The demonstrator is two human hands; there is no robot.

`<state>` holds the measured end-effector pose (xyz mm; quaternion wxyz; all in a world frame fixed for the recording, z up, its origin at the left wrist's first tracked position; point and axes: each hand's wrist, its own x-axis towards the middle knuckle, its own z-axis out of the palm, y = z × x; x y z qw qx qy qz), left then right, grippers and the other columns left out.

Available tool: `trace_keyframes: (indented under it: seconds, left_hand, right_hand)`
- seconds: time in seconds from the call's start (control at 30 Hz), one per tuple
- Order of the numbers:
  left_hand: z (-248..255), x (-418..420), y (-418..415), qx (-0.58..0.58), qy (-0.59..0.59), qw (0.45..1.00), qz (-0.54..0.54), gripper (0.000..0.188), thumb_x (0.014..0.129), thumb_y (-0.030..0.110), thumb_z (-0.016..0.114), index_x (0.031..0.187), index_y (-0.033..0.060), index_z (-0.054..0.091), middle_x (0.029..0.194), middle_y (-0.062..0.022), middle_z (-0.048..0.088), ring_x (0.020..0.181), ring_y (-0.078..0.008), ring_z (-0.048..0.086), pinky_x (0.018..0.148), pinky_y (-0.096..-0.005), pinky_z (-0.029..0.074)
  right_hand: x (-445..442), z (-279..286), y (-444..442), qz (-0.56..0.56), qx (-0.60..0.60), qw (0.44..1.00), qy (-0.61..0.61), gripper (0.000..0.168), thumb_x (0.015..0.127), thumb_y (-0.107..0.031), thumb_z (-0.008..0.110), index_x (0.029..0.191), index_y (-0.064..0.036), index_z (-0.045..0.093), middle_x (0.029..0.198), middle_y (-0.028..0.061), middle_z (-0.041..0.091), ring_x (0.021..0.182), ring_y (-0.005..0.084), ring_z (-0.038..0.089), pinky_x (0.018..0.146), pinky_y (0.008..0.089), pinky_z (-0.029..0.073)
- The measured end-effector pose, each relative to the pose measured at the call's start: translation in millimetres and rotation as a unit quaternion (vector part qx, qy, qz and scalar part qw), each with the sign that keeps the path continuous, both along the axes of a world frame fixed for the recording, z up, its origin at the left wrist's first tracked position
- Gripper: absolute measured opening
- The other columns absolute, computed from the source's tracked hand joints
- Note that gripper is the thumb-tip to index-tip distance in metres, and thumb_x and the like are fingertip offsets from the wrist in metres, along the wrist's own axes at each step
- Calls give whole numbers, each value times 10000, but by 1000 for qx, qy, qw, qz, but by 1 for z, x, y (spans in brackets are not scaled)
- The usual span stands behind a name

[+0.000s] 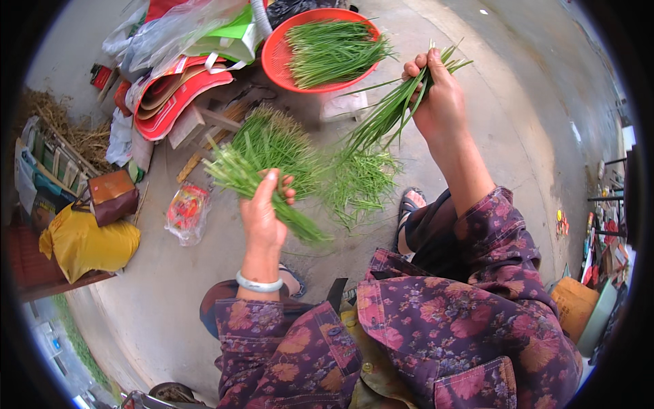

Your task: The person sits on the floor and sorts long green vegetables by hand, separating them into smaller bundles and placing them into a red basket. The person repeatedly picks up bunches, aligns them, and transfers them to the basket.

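My left hand [265, 214], with a pale bangle at the wrist, grips a bunch of green chives [232, 171]; their pale ends point up and left. Another bunch of long chives [386, 115] is held in my right hand [437, 87], its pale ends upward and its leaves hanging down to the left. On the concrete floor behind my left hand lies a large pile of chives [278, 145]. To its right, below the right-hand bunch, loose leaves [363, 186] are scattered in a heap. A red plastic basket [278, 74] farther off holds neatly laid chives [332, 53].
Plastic and fabric bags [225, 38] and folded red card [168, 115] crowd the upper left. A clear bag with red contents [188, 212] lies on the floor. Farther left are a yellow bag [92, 243] and a brown box-like bag [113, 194]. A small white stool [345, 105] stands by the basket.
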<state>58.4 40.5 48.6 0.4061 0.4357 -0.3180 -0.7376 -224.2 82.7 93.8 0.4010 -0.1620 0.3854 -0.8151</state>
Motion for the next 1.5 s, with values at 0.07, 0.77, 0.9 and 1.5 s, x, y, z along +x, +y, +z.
trace_keyframes:
  seconds: [0.07,0.77,0.9,1.5]
  left_hand:
    - [-6,7,-5,-9,-19,999,34,175,842,156,607,956,28,579,821,-97,593,627,-129,543,534,-237,440]
    - [15,-2,9,-30,43,993,-104,137,846,139,591,936,39,564,934,-105,591,598,-134,502,504,-257,409]
    - [14,-8,12,-48,27,992,-112,141,843,122,595,948,38,551,898,-101,601,588,-134,512,499,-257,422]
    - [23,-16,19,-56,-77,978,-184,159,824,183,630,884,47,574,772,-10,569,624,-89,539,485,-200,387]
  right_hand:
    - [-9,-1,5,30,-14,999,-6,278,955,-327,408,822,-100,499,727,21,543,568,88,403,501,218,312]
    - [62,1,6,274,105,942,163,342,955,-349,413,792,-60,494,671,17,489,591,102,437,573,261,416]
    - [85,-17,11,307,117,941,83,236,870,-297,602,820,-73,547,595,-71,389,488,36,332,443,206,290]
    - [67,-15,-2,168,139,969,113,274,906,-264,517,735,-51,502,514,-25,412,412,55,295,404,223,233]
